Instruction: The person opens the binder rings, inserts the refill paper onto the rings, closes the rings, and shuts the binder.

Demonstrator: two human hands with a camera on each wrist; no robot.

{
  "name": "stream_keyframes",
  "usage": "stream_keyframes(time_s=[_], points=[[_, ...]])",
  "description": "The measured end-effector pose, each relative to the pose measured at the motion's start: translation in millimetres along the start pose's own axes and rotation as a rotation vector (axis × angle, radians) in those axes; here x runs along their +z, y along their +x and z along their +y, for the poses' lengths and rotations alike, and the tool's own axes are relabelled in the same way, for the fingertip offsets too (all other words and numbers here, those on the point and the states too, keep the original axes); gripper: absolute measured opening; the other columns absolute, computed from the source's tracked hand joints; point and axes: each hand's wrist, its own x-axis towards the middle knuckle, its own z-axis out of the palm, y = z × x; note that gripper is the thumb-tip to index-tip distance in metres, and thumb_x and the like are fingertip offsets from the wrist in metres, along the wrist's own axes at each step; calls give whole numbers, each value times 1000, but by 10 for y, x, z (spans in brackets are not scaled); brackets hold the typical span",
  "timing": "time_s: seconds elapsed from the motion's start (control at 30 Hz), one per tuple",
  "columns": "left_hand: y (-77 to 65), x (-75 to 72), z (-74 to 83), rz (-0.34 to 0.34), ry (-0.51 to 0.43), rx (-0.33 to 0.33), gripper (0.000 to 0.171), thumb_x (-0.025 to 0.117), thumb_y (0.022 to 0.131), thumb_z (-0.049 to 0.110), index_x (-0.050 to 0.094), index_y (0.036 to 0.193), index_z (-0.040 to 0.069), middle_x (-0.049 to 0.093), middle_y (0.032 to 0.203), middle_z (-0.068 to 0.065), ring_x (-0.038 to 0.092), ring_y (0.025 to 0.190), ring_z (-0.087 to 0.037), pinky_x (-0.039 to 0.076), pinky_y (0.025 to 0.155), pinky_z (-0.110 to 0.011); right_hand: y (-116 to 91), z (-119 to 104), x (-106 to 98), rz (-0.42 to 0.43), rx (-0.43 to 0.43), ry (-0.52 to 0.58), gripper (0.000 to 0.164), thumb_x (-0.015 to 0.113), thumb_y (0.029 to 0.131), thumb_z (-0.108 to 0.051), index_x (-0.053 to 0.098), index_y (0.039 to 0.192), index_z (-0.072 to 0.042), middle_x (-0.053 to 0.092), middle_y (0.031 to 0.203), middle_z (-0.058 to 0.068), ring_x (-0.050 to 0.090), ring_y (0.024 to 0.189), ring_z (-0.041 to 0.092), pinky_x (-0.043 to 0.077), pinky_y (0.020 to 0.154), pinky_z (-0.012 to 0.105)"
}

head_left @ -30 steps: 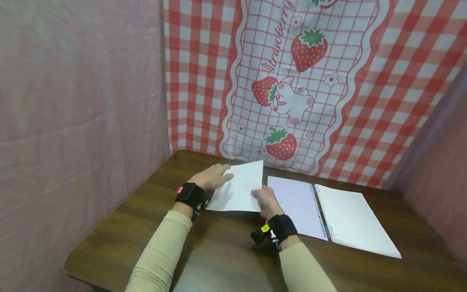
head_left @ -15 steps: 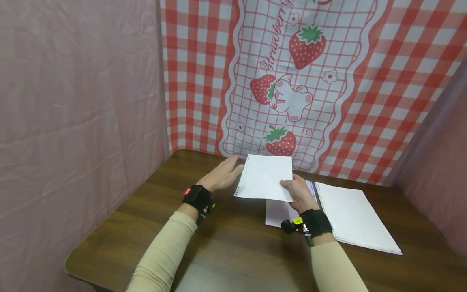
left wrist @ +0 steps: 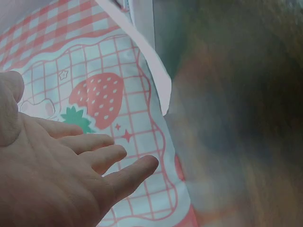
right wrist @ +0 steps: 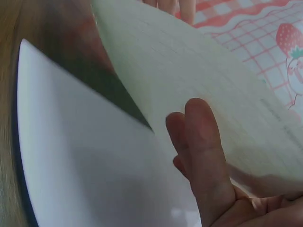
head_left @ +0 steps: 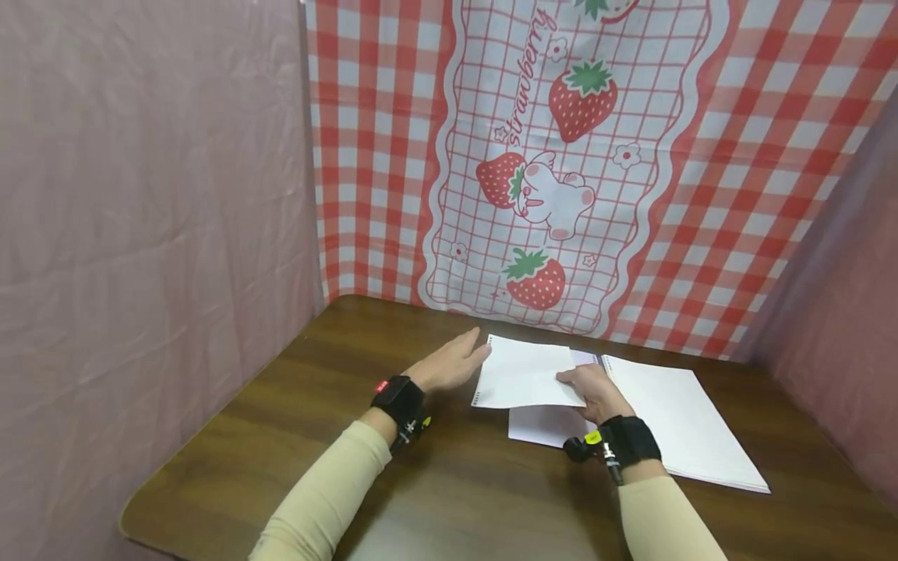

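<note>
A loose white sheet of paper (head_left: 522, 375) with punched holes down its left edge is held above an open spiral notebook (head_left: 691, 421). My right hand (head_left: 592, 392) pinches the sheet's right side, thumb on top. In the right wrist view its fingers (right wrist: 203, 127) lie against the sheet's underside. My left hand (head_left: 449, 366) is close to the punched edge, fingers extended, palm turned inward; the left wrist view finds nothing in that palm (left wrist: 61, 179). Under the sheet shows the notebook's lavender left side (head_left: 543, 425), partly hidden.
The notebook lies on a brown wooden table (head_left: 449, 499), its white pages to the right of the spiral. A red-checked strawberry cloth (head_left: 533, 179) hangs behind the table's back edge. Pink curtains (head_left: 154, 234) close off both sides.
My right hand has carried the sheet rightward from the table's middle to over the notebook's lavender side, then lowered it. My left hand has come off the sheet's face and followed to the right.
</note>
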Motion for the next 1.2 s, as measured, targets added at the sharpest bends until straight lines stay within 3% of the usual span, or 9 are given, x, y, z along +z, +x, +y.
stream_keyframes(time_s=[0.2, 0.33, 0.43, 0.53, 0.63, 0.73, 1.0, 1.2], points=[[-29, 65, 13, -29, -38, -26, 75, 27, 109, 50, 14, 161, -2, 15, 170, -18, 15, 159, -29, 16, 129, -43, 36, 108, -80, 15, 60, -98, 30, 47, 98, -4, 45, 123, 13, 61, 90, 3, 62, 77, 12, 54, 70, 26], [-25, 76, 31, -29, -60, -32, 75, 29, 109, 49, 13, 161, -2, 14, 170, -19, 15, 159, -29, 16, 129, -42, 66, 120, -135, 17, 87, -154, 38, 46, 98, -5, 40, 131, 14, 53, 107, 11, 54, 98, 22, 45, 86, 35], [-18, 81, 48, -23, -71, -38, 76, 28, 108, 51, 12, 161, -2, 14, 170, -19, 15, 159, -29, 16, 129, -43, 56, 83, -188, 5, 86, -159, 52, 44, 100, -7, 29, 147, 12, 47, 126, 19, 49, 111, 27, 42, 93, 39], [-11, 82, 82, -9, -142, -67, 78, 26, 108, 54, 12, 162, 1, 14, 170, -17, 15, 159, -29, 16, 129, -44, 19, 24, -252, -19, 66, -134, 60, 42, 103, -8, 19, 156, 8, 45, 143, 26, 52, 119, 26, 45, 90, 33], [5, 97, 110, 20, -256, -108, 78, 26, 107, 57, 13, 163, 4, 16, 171, -15, 16, 159, -29, 16, 129, -46, -4, -21, -315, -34, 61, -73, 68, 42, 104, -7, 6, 161, 4, 26, 162, 27, 44, 133, 28, 48, 87, 26], [15, 124, 132, 53, -365, -121, 74, 28, 108, 54, 16, 162, 5, 19, 170, -15, 18, 158, -30, 17, 128, -47, -14, -39, -375, -45, 59, -17, 71, 41, 105, -7, 0, 162, 0, 15, 167, 26, 37, 140, 30, 50, 81, 21], [37, 155, 194, 68, -427, -100, 70, 29, 109, 49, 20, 161, 2, 23, 168, -18, 21, 157, -32, 20, 127, -49, -53, -50, -519, -66, 20, 4, 71, 41, 106, -10, -3, 161, 1, 13, 167, 26, 31, 141, 33, 50, 86, 23], [35, 192, 239, 39, -422, -98, 69, 30, 109, 49, 22, 161, 5, 23, 168, -16, 22, 157, -31, 19, 128, -48, -106, -15, -654, -45, -1, -10, 71, 42, 106, -11, -2, 161, 1, 21, 162, 27, 51, 122, 23, 56, 81, 23]])
